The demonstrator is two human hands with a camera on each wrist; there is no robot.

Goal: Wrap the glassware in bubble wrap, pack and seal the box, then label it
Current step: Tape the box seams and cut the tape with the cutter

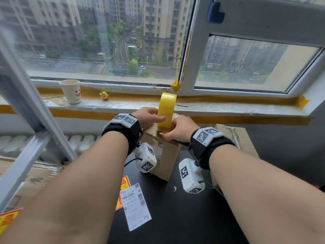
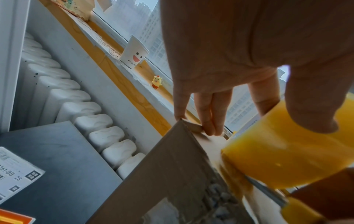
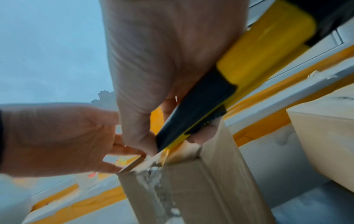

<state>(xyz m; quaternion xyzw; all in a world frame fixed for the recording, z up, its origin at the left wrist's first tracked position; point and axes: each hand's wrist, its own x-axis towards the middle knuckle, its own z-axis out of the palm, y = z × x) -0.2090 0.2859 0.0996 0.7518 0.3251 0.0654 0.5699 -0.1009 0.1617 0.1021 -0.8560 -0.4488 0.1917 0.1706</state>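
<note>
Paper cup (image 1: 70, 91) on the sill at 10 o'clock reads "Hello" under a smiling face; white shipping label (image 1: 135, 206) on the black desk (image 1: 175, 217) at 6 o'clock reads "A161-BB 28". One cardboard box (image 1: 164, 152) stands upright at desk centre, one yellow tape roll (image 1: 166, 110) on edge atop it. Left hand (image 1: 146, 118): thumb laid along the roll, fingers (image 2: 210, 112) reaching straight to the box's far edge, grip loose; right hand (image 1: 179, 128): grip closed tight round one yellow-black utility knife (image 3: 220, 97), tip at the taped top seam.
</note>
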